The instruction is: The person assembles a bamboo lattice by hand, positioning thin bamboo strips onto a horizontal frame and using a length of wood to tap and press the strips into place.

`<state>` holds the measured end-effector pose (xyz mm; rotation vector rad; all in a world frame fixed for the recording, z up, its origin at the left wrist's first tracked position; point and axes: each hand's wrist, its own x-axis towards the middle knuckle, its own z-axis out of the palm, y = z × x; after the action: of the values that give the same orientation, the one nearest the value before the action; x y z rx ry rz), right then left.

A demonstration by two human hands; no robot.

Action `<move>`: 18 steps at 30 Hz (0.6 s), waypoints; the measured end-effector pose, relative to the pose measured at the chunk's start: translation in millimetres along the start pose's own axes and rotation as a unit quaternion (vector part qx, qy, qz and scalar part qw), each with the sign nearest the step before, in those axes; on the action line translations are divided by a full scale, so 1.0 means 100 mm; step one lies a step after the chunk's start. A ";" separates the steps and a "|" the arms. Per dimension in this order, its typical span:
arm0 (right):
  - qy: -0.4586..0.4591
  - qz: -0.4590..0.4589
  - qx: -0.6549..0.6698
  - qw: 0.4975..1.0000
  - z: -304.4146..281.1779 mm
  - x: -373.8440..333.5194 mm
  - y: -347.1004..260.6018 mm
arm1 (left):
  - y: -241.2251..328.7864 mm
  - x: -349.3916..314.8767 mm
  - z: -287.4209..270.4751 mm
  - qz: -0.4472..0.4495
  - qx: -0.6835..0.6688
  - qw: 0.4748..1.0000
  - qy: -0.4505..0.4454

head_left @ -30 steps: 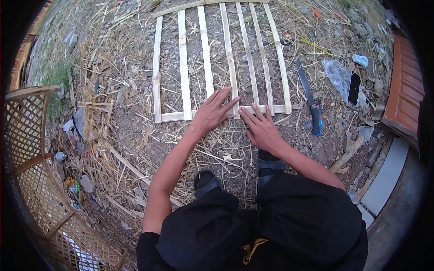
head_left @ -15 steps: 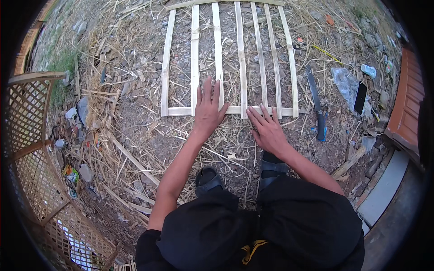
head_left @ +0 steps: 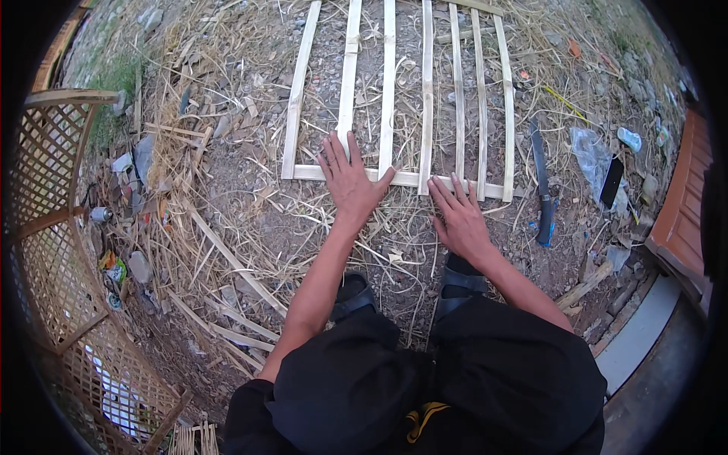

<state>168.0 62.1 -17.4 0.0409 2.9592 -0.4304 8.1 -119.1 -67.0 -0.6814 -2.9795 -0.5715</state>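
A frame of pale split-bamboo slats [head_left: 426, 98] lies flat on the ground in front of me. Several long strips run away from me, crossed by a near crosspiece [head_left: 309, 173] and another at the far end. My left hand [head_left: 352, 186] rests palm down with fingers spread, over the near crosspiece and the foot of one slat. To its right, my right hand [head_left: 461, 218] lies flat, its stretched fingertips touching the crosspiece between slat ends. Neither hand grips anything.
A long knife [head_left: 541, 178] with a dark handle lies right of the frame. Beyond it are a clear plastic bag [head_left: 589, 154] and a flat black object [head_left: 611, 183]. At left stands a woven lattice panel [head_left: 64, 250]. Bamboo shavings [head_left: 235, 250] litter the ground.
The view has shifted slightly, so the ground and knife appear further right. The frame's near left corner has moved a little away from me. Both hands stay flat on it.
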 end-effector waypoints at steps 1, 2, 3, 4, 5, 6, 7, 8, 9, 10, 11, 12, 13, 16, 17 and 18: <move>-0.001 0.000 -0.001 1.000 -0.01 0.00 0.00 | 0.00 0.01 0.01 0.002 -0.001 1.000 0.008; -0.004 0.003 -0.001 1.000 -0.01 0.00 -0.01 | -0.01 0.00 0.02 0.002 -0.002 1.000 0.008; -0.006 0.006 0.000 1.000 -0.02 0.00 -0.01 | -0.01 0.00 0.03 0.002 0.008 1.000 0.008; -0.006 0.006 -0.001 1.000 -0.02 0.00 -0.01 | -0.01 0.00 0.03 0.001 0.018 1.000 0.008; -0.006 0.005 0.000 1.000 -0.02 0.00 0.00 | -0.01 0.00 0.02 0.002 0.017 1.000 0.009; -0.006 0.005 0.002 1.000 -0.01 0.00 0.00 | -0.01 -0.01 0.02 0.001 0.014 1.000 0.005; -0.005 0.006 0.000 1.000 -0.02 0.00 0.00 | -0.01 0.00 0.02 0.001 0.010 1.000 0.002; -0.004 0.005 -0.001 1.000 -0.02 -0.01 0.01 | -0.01 0.00 0.01 0.003 0.008 1.000 0.003; -0.004 0.006 -0.001 1.000 -0.02 -0.01 0.01 | 0.00 0.00 0.01 0.003 0.007 1.000 0.000; -0.003 0.006 -0.001 1.000 -0.03 0.00 0.00 | -0.02 0.00 0.00 0.001 0.009 1.000 -0.004; -0.005 0.005 0.003 1.000 -0.03 0.01 -0.01 | -0.03 0.01 -0.01 0.001 0.020 1.000 -0.005; -0.006 0.005 0.007 1.000 -0.03 0.01 -0.02 | -0.04 0.01 -0.01 0.002 0.020 1.000 -0.005; -0.005 0.006 0.007 1.000 -0.03 0.01 -0.02 | -0.04 0.01 -0.01 0.001 0.021 1.000 -0.003; -0.004 0.006 0.005 1.000 -0.01 0.01 -0.01 | -0.04 0.02 0.00 0.000 0.022 1.000 -0.006; -0.004 0.005 0.004 1.000 -0.01 0.01 -0.01 | -0.04 0.02 0.00 -0.001 0.022 1.000 -0.010; -0.004 0.005 0.003 1.000 -0.01 0.01 -0.01 | -0.04 0.02 0.00 0.001 0.021 1.000 -0.009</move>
<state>167.3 61.6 -16.1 0.0540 2.9478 -0.4369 4.1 -121.7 -68.0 -0.6893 -2.9987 -0.5039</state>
